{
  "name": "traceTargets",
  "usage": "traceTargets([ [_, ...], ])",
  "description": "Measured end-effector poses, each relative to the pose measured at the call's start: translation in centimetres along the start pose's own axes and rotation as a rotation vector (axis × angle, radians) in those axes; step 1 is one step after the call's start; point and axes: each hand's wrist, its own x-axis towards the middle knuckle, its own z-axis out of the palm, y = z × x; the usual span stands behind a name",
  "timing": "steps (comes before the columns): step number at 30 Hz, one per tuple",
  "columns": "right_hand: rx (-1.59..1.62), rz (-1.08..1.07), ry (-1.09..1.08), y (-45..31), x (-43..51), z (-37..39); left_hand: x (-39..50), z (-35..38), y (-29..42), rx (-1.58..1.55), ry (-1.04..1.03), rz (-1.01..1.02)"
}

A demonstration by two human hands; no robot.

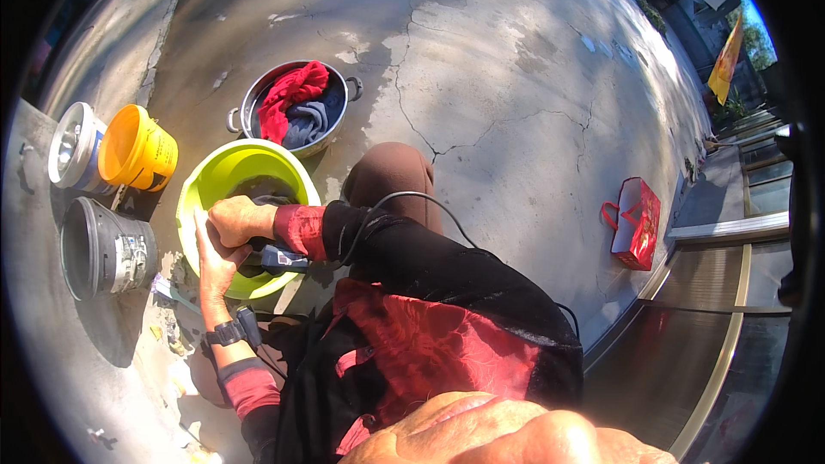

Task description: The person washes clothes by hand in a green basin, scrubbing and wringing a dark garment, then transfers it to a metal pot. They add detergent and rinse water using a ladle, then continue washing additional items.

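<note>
A lime-green plastic basin (193,196) stands on the concrete before me, with dark cloth (261,188) in it. Both my hands are together over its near left part. My left hand (216,264) lies along the basin's left side, its fingers extended and thumb apart. Beside and partly over it is my right hand (235,220), its fingers curled; whether it grips anything is hidden. Each wrist wears a strapped device, the right one (283,259) over the basin. Just beyond stands a two-handled metal pot (333,132) holding red cloth (290,96) and blue-grey cloth (308,121).
Left of the basin are a yellow bucket (149,153), a white bucket (80,158) and a grey bucket (132,254). A red bag (644,225) stands at the right near glazed panels (696,277). My bent knee (393,174) is beside the basin; a cable (412,194) loops over my right arm.
</note>
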Motion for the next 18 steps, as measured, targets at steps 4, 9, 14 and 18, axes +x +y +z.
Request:
traceTargets([
  [4,-0.027,-0.083,0.038,-1.9,-1.0,-2.2,0.6,-0.2,0.2,0.081,0.015,-0.056],
  [9,-0.042,-0.267,0.12,-5.2,-1.0,-6.7,1.9,-2.6,1.0,0.17,0.264,0.173],
  [14,0.293,-0.434,0.206,-7.1,-1.0,-11.7,3.4,-5.8,6.2,-0.048,0.411,0.255],
  [18,0.623,-0.644,0.156,-4.5,-0.4,-14.3,3.6,-7.2,11.1,-0.211,0.433,0.315],
])
